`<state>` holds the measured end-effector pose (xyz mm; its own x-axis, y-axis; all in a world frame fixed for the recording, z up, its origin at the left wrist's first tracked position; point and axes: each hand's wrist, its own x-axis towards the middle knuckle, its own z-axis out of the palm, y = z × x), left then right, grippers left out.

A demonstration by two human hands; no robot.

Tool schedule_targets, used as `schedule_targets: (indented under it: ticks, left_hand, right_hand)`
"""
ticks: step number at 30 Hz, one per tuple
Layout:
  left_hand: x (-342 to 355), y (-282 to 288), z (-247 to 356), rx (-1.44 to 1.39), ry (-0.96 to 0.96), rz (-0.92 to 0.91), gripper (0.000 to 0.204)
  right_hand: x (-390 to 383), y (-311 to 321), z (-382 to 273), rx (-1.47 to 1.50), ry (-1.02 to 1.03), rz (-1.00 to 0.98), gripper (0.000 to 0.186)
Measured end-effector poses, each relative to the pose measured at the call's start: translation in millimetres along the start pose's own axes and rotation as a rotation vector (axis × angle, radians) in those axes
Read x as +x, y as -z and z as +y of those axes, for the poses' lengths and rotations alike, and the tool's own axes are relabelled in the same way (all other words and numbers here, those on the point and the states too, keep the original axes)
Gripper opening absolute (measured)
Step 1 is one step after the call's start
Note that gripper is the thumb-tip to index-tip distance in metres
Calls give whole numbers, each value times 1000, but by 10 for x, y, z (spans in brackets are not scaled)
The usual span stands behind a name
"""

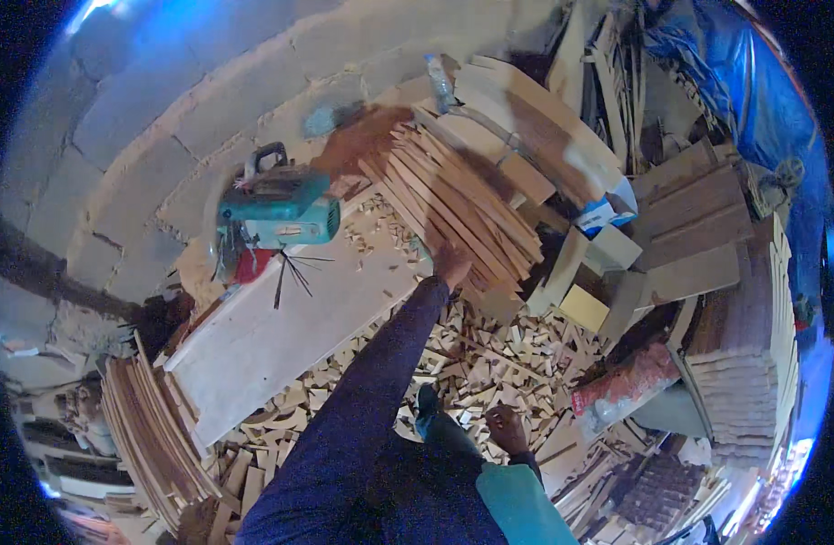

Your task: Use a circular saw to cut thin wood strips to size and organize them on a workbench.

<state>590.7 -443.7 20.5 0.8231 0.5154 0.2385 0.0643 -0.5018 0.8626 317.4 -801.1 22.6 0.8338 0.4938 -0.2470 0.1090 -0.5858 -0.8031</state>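
- Wooden boards and offcuts are filling most of the view, and the biggest single piece, a long pale worktop, is running slantwise from lower left up toward the middle.
- Grey block wall is curving behind the worktop across the upper left.
- Blue tarpaulin is hanging at the upper right, above a tall stack of cut boards standing along the right edge.
- Fanned out at the far end of the worktop, a pile of thin wooden strips is lying with its ends spread toward the upper left.
- Curved slats are leaning in a bundle at the lower left, just beside the worktop's near end.
- Small triangular wood scraps are littering the floor between the worktop and the person's legs.
- Teal circular saw is sitting on the worktop's upper left part, well apart from both hands.
- Red-and-white sack is lying on the floor at the right of the scraps.
- Left hand, at the end of a dark blue sleeve, is resting flat on the near edge of the wooden strips, fingers spread and not closed around any strip.
- Right hand is hanging low near the person's knee, loosely curled and holding nothing, well apart from the left hand.
- Clear plastic bottle is lying beyond the strips, near the wall.
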Motion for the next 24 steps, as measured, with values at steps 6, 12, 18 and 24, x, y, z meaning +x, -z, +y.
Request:
schedule_targets:
  ticks: [6, 12, 18, 24]
  left_hand:
    - [-1263, 365, -545, -66, -106, -438, 26]
    - [-3717, 1252, -1624, -206, 87, -394, 30]
    - [-5146, 3676, -1672, 376, 414, -233, 26]
    - [-5141, 6359, -1386, 1146, 644, 703, 31]
  right_hand:
    - [339, -216, 391, 82, -1, -153, 9]
    - [779, -787, 64, -333, 464, -255, 11]
    - [1066, -1335, -707, -423, 638, -482, 14]
    - [1086, -2016, -1277, -288, 730, -687, 14]
